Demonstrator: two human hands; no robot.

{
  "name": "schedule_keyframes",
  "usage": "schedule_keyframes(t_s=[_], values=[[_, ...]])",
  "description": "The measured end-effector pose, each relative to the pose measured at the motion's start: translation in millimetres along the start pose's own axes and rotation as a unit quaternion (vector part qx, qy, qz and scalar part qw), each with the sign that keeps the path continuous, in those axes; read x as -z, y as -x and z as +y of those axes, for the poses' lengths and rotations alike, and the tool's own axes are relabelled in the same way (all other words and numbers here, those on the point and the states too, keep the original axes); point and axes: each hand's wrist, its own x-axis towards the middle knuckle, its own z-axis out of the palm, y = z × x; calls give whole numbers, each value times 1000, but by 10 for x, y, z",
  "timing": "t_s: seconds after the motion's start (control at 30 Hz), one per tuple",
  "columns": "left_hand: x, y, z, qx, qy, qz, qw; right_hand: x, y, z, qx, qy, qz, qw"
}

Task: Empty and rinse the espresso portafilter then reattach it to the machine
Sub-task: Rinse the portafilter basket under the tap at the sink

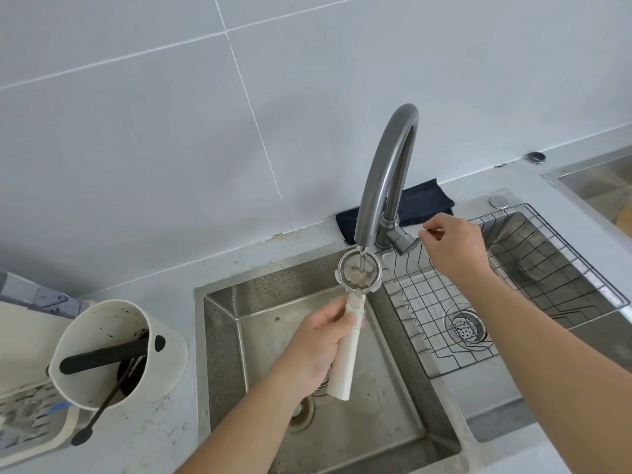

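Where left fingers (337, 316) curl: portafilter (355, 285) handle.

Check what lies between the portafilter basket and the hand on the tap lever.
In the head view, the faucet base and its lever lie between the portafilter basket and the right hand, which pinches the lever's end.

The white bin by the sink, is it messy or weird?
Yes. The white bin is tipped over, leaning, with dark coffee specks on its inner wall. A thin black brush pokes out onto the counter.

Your left hand (316, 340) sits curled in a fist at lower centre; your right hand (455, 244) pinches fingertips together, centre right.
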Motion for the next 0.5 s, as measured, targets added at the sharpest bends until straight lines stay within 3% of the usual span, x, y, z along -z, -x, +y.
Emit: schedule_keyframes(t_s=[0.3,0.5], values=[[-120,-132,-30,53,104,-7,993,14,-1,-1,-2,0,-6,1000],[-171,-182,-41,91,110,9,990,4,-12,6,-1,7,-4,1000]])
